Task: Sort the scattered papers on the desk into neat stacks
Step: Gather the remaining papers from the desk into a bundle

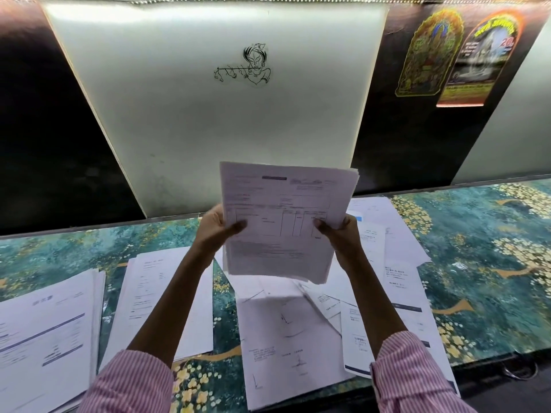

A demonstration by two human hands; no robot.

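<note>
Teal floral table (492, 234) against a white panel (208, 114). Left hand (219, 226) and right hand (337, 231) grip a raised paper sheaf (283, 204) above scattered papers (283, 323). The print is blurred, and the left stack (44, 323) is cut off.

Both hands, left (219, 226) and right (338, 231), gripping a sheaf of papers (283, 216) above the paper-strewn desk (483, 248)

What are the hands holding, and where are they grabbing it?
A bundle of papers: the left hand grips its left edge, the right hand its right edge, thumbs on the front.
</note>
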